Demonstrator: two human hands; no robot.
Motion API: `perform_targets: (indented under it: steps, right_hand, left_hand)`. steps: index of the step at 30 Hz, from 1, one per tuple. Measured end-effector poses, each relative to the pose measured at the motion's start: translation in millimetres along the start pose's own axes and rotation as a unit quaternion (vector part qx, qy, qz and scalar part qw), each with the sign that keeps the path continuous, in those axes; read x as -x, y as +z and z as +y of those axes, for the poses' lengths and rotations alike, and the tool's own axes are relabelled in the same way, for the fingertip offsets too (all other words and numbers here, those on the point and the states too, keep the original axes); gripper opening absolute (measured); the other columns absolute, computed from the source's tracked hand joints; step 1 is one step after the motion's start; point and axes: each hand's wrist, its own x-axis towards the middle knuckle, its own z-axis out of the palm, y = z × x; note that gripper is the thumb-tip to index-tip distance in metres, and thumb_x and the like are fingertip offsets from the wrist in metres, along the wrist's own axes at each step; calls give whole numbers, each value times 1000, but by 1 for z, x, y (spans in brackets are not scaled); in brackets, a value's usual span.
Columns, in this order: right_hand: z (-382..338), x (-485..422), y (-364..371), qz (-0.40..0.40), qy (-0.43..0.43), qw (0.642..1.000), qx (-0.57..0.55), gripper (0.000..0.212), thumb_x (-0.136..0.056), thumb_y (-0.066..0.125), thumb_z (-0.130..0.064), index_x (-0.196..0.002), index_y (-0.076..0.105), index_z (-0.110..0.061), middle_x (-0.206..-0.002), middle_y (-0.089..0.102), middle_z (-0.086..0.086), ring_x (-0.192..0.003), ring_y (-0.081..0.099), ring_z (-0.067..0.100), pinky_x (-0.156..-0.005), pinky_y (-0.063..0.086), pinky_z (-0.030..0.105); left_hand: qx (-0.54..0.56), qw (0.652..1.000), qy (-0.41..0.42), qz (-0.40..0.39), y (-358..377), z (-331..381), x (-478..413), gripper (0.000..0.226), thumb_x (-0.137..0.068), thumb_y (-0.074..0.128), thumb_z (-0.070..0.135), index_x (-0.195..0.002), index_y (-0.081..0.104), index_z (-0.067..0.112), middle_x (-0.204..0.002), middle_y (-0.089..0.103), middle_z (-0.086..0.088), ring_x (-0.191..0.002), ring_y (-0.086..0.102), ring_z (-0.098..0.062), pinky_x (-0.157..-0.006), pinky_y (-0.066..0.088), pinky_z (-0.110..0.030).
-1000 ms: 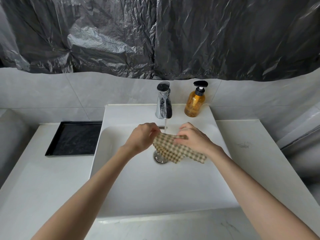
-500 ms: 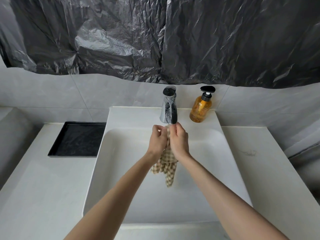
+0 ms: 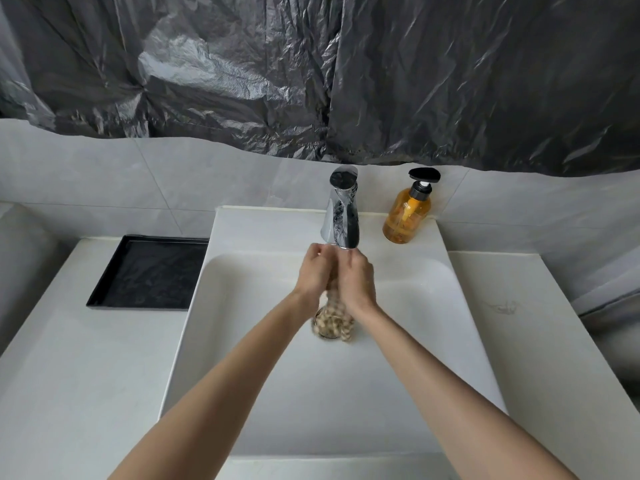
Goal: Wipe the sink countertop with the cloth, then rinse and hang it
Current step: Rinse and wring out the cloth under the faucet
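Where your view fails: the cloth point(image 3: 333, 323) is blurred and its upper part is buried between your palms. Whether water runs from the faucet point(image 3: 341, 213) cannot be made out. The drain point(image 3: 318, 314) shows only as a dark arc behind the cloth.
Cut off: both your forearms leave the picture at 6 o'clock.
Left hand point(image 3: 313, 271): curled round the cloth's top, just under the spout.
Right hand point(image 3: 356, 280): clenched on the same bunch, pressed against your left.
Cloth position: it hangs from your grip toward 6 o'clock, over the middle of the sink point(image 3: 422, 341).
Surroundings: the soap bottle point(image 3: 407, 218) stands at 2 o'clock from your hands, and the black tray point(image 3: 149, 271) lies at 9 o'clock on the countertop point(image 3: 69, 358).
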Motion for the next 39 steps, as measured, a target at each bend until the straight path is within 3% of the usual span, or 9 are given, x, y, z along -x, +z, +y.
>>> perform_targets:
  steps: [7,11,16,19,24,27,32,36,39]
  right_hand:
    - [1,-11,-1,41,45,998,11,33,-99,40,-24,-69,50,-15,-85,65,12,-80,54,25,-70,40,34]
    - [-1,15,5,-60,-49,996,42,33,-101,39,-29,-75,53,-16,-75,60,4,-72,54,20,-69,43,35]
    - [-8,-7,-5,73,42,996,19,29,-100,38,-21,-86,58,-5,-95,67,19,-83,56,28,-67,34,30]
    - [-7,16,-1,-12,-46,997,57,33,-101,38,-27,-91,59,-4,-88,68,14,-76,56,22,-68,40,35]
    - [-7,-5,-12,5,3,996,86,31,-101,34,-22,-78,52,-12,-82,63,9,-78,56,27,-71,40,33]
    - [-7,0,-22,-126,-11,988,91,37,-101,40,-30,-69,49,-13,-68,56,0,-67,51,12,-69,38,32]
    - [-12,-6,-55,-164,91,980,-72,25,-99,48,-26,-99,64,-7,-98,66,13,-85,64,23,-77,52,34]
    - [-15,-3,-67,-188,132,952,-203,18,-101,44,-13,-95,60,-9,-91,68,12,-71,69,18,-60,59,28]
    - [-15,-2,-75,-161,122,960,-192,15,-100,46,-13,-96,59,-6,-92,68,12,-74,69,17,-65,60,28]
  left_hand:
    - [1,999,-19,-41,1,-10,16,25,-98,39,17,-73,40,16,-64,42,2,-55,41,-10,-42,36,-15]
    - [9,1000,-12,8,-15,-3,-1,19,-98,39,21,-80,43,15,-72,48,0,-64,47,-11,-55,39,-22]
    - [0,998,-23,-63,0,-8,15,24,-99,40,22,-76,42,16,-67,44,1,-54,44,-8,-44,37,-17]
    - [17,999,-21,-28,-11,0,4,27,-100,38,24,-75,41,17,-62,41,0,-42,42,-6,-37,31,-17]
    - [77,986,-69,-132,-14,-3,12,30,-101,35,23,-76,48,15,-60,43,-2,-46,40,-9,-42,29,-18]
    - [22,996,-40,-71,-28,5,11,24,-100,40,25,-84,52,12,-76,51,-7,-61,49,-13,-55,40,-24]
    - [-164,984,53,-43,-51,-2,9,37,-95,50,32,-131,49,25,-133,37,-3,-117,49,-15,-102,42,-34]
    - [-174,957,42,-230,-42,-14,28,26,-89,61,28,-115,53,27,-110,63,10,-101,60,0,-78,45,-7]
    - [-213,961,92,-152,-38,-21,24,24,-86,66,19,-106,54,19,-90,63,4,-82,60,-11,-62,43,-4]
